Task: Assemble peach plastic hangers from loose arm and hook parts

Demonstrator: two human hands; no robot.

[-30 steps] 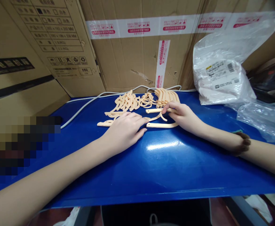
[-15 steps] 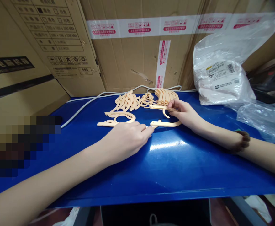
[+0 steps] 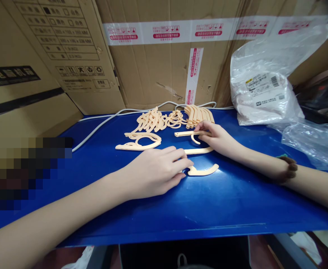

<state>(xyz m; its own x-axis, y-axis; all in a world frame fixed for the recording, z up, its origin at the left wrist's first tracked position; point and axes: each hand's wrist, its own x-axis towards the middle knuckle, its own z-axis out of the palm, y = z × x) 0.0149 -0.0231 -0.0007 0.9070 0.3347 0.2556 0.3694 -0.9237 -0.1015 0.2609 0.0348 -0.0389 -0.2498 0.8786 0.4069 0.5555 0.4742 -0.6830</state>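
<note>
On the blue tabletop (image 3: pixel 236 201), a slim, pale-peach hanger arm (image 3: pixel 186 133) is grasped between the thumb and fingers of the right hand (image 3: pixel 208 132), its free end pointed to nine o'clock. Beneath it, a small curved hook (image 3: pixel 196 141) is seen hanging down near the fingertips. A second hanger arm (image 3: pixel 199 151) is set below, roughly parallel; its left end is hidden by the left hand (image 3: pixel 164 168), and whether it is touched by the right cannot be told.

The left hand is curled low over the table. At three o'clock from it, a loose notched curved piece (image 3: pixel 205 172) is met by the fingertips, but whether it is gripped or only touched cannot be told.

At about ten o'clock from the left hand, a folded hanger (image 3: pixel 135 148) with a rounded loop is laid flat. Farther back, a wavy-parts pile (image 3: pixel 152 119) is placed near twelve o'clock, a heap of hooks (image 3: pixel 175 118) just past twelve, and a row of stacked arms (image 3: pixel 199 115) at one. At two o'clock, a clear plastic bag (image 3: pixel 264 97) is propped against the taped cardboard (image 3: pixel 158 71).
</note>
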